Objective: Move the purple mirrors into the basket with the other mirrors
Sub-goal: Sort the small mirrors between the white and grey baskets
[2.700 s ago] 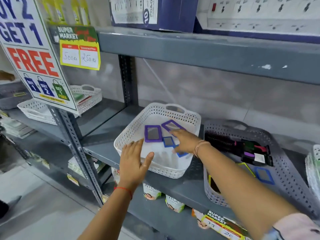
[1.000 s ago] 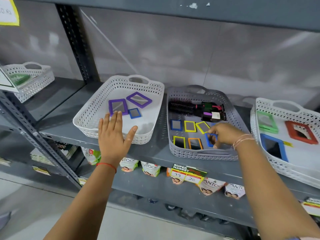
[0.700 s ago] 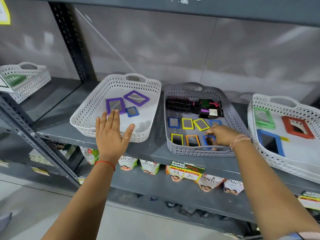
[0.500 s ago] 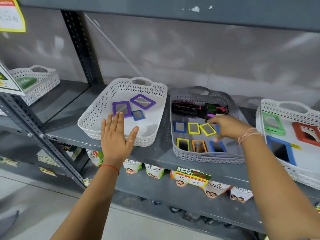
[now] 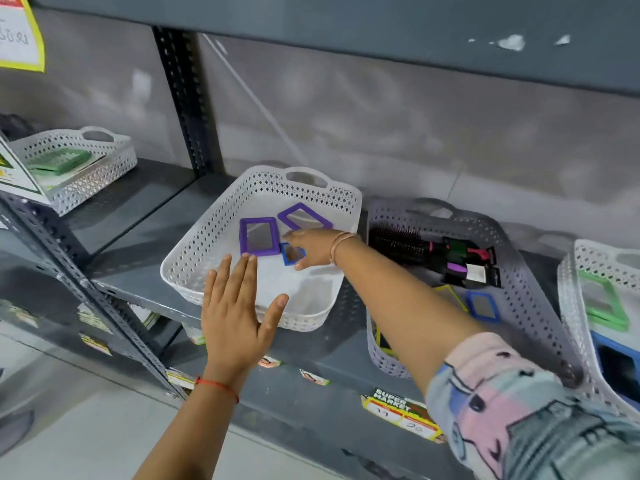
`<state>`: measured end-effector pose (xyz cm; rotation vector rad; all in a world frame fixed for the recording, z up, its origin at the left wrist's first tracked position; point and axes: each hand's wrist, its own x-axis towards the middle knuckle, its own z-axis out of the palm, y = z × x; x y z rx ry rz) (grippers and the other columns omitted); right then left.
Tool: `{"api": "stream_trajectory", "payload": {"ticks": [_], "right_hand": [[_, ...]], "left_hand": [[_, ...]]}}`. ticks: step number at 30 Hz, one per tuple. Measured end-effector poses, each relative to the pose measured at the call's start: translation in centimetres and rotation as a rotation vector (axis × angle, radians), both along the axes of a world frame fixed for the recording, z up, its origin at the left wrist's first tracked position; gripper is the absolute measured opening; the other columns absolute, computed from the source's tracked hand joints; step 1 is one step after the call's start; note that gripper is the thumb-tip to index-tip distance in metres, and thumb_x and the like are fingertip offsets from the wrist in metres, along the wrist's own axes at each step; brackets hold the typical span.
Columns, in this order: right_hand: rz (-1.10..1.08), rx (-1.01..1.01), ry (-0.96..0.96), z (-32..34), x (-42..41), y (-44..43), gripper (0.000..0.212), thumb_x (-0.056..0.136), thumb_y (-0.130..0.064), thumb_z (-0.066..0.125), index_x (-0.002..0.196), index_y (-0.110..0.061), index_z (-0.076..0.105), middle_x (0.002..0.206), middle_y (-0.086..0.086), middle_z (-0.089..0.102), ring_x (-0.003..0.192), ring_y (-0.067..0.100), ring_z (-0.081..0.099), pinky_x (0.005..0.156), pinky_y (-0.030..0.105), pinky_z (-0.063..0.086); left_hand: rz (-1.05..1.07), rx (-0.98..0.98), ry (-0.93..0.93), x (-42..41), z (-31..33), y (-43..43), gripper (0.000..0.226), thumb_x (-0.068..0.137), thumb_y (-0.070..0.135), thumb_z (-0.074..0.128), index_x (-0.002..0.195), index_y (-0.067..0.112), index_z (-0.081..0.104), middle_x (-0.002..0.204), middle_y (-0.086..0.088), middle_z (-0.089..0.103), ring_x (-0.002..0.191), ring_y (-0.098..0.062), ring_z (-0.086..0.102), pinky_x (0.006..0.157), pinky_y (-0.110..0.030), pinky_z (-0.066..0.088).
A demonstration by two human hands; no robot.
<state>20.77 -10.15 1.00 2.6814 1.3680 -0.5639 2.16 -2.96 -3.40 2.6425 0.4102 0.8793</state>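
Two purple-framed mirrors lie flat in the white basket [image 5: 194,268] on the grey shelf: one upright [image 5: 259,236], one turned at an angle [image 5: 304,216] behind it. A small blue-framed mirror [image 5: 290,255] lies beside them. My right hand [image 5: 313,247] reaches into this basket, fingers apart, hovering over the blue mirror with fingertips at the edge of the upright purple mirror; it grips nothing. My left hand [image 5: 239,306] is spread flat over the basket's front rim. The grey basket [image 5: 516,271] to the right holds small mirrors, among them a blue [image 5: 483,305] and a yellow one [image 5: 446,293], partly hidden by my arm.
Hairbrushes [image 5: 433,252] lie at the back of the grey basket. A white basket [image 5: 569,271] at far right holds larger green [image 5: 602,299] and blue mirrors. Another white basket [image 5: 104,168] stands at far left. A shelf board hangs close above; a perforated upright post [image 5: 180,98] stands behind.
My right hand left the grey basket and crossed left into the white basket, stopping over the blue mirror. My left hand stays at the white basket's front rim. The view shifted left.
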Motion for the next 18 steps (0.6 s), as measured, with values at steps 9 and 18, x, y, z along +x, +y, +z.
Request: {"api": "stream_trajectory", "payload": {"ticks": [9,18], "right_hand": [[-0.059,0.124,0.026,-1.1,0.1,0.2,0.022,0.079,-0.009,0.069,0.101,-0.009,0.072,0.110,0.009,0.071,0.096,0.024,0.066,0.076,0.026,0.048],[-0.122,0.333,0.027,0.6,-1.1,-1.5,0.035,0.071,-0.011,0.077,0.105,-0.006,0.070,0.109,0.013,0.071,0.094,0.022,0.065,0.087,0.031,0.053]], "left_hand": [[-0.011,0.024,-0.006,0.0,0.0,0.1,0.081,0.090,0.062,0.015,0.128,-0.002,0.047,0.132,-0.020,0.051,0.131,-0.038,0.033,0.110,-0.043,0.015],[-0.005,0.031,0.028,0.0,0.1,0.0,0.083,0.089,0.063,0.015,0.130,-0.001,0.045,0.135,-0.021,0.048,0.133,-0.039,0.031,0.110,-0.048,0.016]]}}
